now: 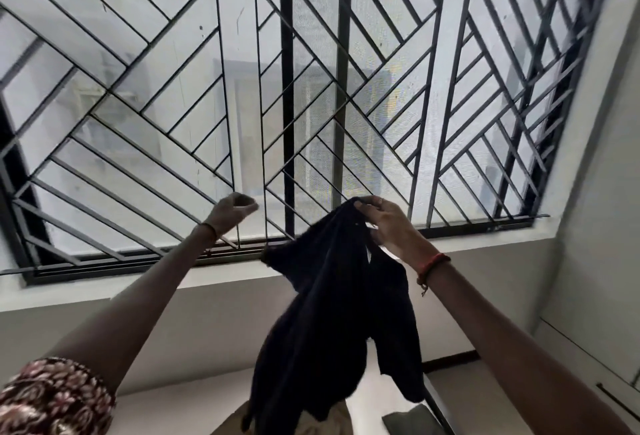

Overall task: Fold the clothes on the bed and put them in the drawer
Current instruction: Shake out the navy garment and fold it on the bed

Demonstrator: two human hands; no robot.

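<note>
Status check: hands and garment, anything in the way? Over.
Right hand grips top of dark navy cloth garment, hanging unfolded. Left hand curled, holding nothing, apart from it. Nothing between the hands; black metal window grille behind.

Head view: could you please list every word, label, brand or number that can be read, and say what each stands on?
No text can be read anywhere in this view.
Garment, gripped by the right hand: plain dark cloth, no legible print or tag.
Sleeve: flower pattern only.
Grille and wall: no signs or numbers.
</note>
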